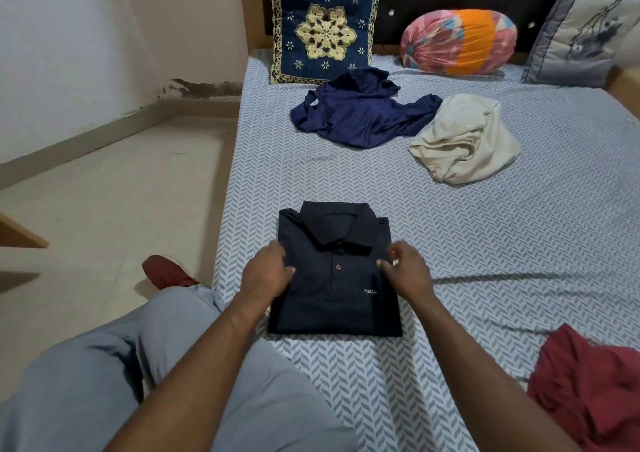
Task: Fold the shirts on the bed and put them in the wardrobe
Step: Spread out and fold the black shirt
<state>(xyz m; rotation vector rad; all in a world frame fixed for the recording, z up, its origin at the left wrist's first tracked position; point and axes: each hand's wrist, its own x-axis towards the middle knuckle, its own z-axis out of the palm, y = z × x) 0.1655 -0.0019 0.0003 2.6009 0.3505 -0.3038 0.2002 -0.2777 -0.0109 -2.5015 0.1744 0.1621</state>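
Note:
A black polo shirt [332, 278] lies folded, collar up, near the front edge of the bed [485, 243]. My left hand [266, 271] grips its left edge, thumb on top and fingers curled over the side. My right hand [407, 268] holds the right edge with the thumb on the cloth; its curled fingers are blurred. A crumpled navy shirt [360, 112] and a crumpled cream shirt [464, 139] lie further up the bed. A red shirt [588, 382] is bunched at the near right. No wardrobe is in view.
A blue patterned cushion [322, 25], a pink and orange bolster [457, 41] and a grey cushion [581, 32] lean on the headboard. Pale floor [121, 191] runs along the bed's left side, with a red slipper [166, 271] by my knee and a wooden edge [20, 233] at far left.

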